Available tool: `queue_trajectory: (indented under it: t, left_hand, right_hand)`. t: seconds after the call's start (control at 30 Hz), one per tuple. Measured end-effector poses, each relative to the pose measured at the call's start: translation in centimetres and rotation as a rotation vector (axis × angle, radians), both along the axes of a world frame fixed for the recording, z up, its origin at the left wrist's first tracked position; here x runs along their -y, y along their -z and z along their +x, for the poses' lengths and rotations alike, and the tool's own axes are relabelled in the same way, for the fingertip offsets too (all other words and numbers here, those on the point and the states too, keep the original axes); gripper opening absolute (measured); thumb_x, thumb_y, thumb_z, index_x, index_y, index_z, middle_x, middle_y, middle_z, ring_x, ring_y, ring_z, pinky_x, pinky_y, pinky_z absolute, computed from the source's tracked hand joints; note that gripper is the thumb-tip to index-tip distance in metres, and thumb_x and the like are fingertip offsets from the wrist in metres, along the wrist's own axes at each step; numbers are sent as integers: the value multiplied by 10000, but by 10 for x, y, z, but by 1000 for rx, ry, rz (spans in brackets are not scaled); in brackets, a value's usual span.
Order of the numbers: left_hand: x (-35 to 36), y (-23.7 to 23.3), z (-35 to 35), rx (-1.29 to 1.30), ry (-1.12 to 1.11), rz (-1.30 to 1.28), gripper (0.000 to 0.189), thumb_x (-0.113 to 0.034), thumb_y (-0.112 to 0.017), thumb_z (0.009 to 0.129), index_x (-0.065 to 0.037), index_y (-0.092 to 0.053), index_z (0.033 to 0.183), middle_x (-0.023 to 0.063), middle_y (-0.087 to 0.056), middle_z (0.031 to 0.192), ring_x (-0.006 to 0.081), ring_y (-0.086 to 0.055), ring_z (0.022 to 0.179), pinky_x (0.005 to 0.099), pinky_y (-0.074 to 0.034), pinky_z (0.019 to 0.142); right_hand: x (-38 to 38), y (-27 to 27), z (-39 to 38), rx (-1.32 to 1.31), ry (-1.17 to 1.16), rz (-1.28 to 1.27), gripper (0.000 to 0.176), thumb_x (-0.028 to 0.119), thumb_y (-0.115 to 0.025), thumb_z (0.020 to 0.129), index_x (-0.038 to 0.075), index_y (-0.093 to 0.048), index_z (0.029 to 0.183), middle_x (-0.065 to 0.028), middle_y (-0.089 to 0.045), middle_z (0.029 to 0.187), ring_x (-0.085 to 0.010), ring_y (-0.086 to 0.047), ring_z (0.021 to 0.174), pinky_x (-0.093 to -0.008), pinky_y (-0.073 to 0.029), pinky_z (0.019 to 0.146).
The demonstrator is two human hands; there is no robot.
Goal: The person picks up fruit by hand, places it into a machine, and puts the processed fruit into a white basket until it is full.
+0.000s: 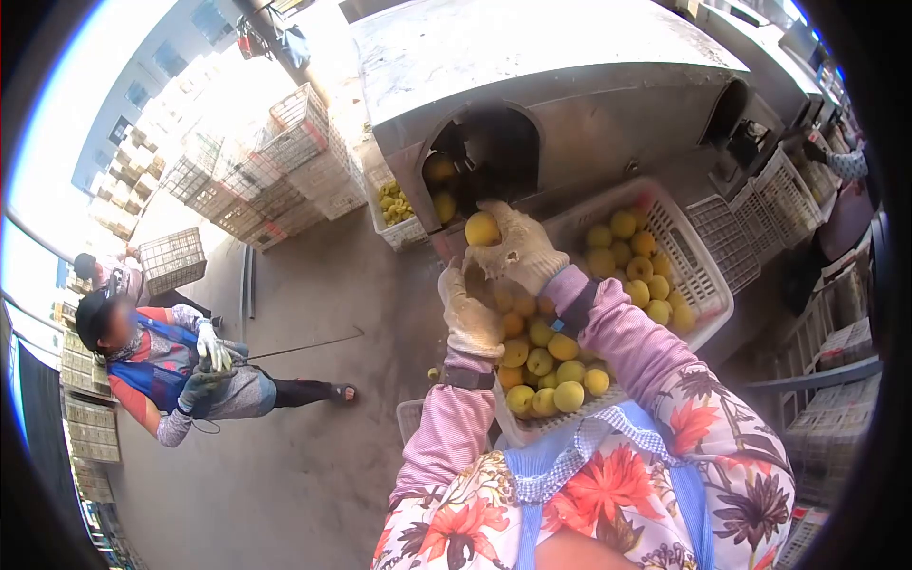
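Observation:
My right hand (522,249), in a soiled white glove, holds a yellow peach (483,229) in front of the arched opening of a metal machine (589,123). Just below it, my gloved left hand (471,312) is raised with its fingers curled; what they hold, if anything, is hidden. Beneath my forearms stands a white plastic crate (698,275) with many yellow peaches (568,395) in it. More round yellow fruit (444,206) shows inside the machine opening.
A small white crate of yellow-green pieces (394,202) stands left of the machine. Stacked crates (275,157) rise behind it. At left, a gloved person (180,366) holds a long thin rod; another person (119,275) is beside a crate. More crates (784,190) line the right.

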State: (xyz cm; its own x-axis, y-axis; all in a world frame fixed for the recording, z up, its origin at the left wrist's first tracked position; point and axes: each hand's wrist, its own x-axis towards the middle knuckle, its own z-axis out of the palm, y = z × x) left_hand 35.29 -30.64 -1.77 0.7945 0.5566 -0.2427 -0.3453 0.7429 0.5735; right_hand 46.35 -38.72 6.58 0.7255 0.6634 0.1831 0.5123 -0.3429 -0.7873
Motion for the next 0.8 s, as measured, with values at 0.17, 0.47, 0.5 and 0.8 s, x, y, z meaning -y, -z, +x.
queue_trajectory:
  t: [0.17, 0.47, 0.5, 0.8]
  left_hand:
    - [35, 41, 5, -598, 721, 1121, 617, -461, -625, 875, -94, -547, 1366, 198, -622, 1292, 375, -592, 1195, 418, -464, 1021]
    - [35, 46, 31, -1170, 774, 1576, 761, -475, -653, 812, -56, -473, 1421, 261, -579, 1349, 389, -584, 1228, 453, -455, 1025]
    - [19, 74, 36, -1272, 800, 1683, 791, -457, -666, 803, -59, -431, 1446, 266, -550, 1365, 419, -573, 1214, 465, -463, 1013]
    - [4, 107, 47, -1738, 753, 1853, 682, -427, -695, 811, -154, -473, 1394, 240, -442, 1326, 408, -524, 1129, 476, -510, 890]
  right_hand:
    - [-41, 21, 55, 454, 182, 38, 623, 356, -757, 800, 58, -528, 1297, -233, -589, 1252, -424, -568, 1133, -478, -467, 973]
    - [-26, 10, 71, 228, 83, -92, 626, 416, -683, 853, 58, -530, 1344, -231, -650, 1169, -415, -633, 1032, -465, -512, 907]
    - [-7, 23, 62, 299, 130, 5, 616, 396, -681, 853, 63, -532, 1348, -227, -657, 1152, -408, -640, 1015, -461, -515, 907]
    - [160, 132, 159, 322, 430, -857, 510, 166, -673, 791, 76, -562, 1281, -224, -637, 1188, -409, -601, 1105, -468, -475, 967]
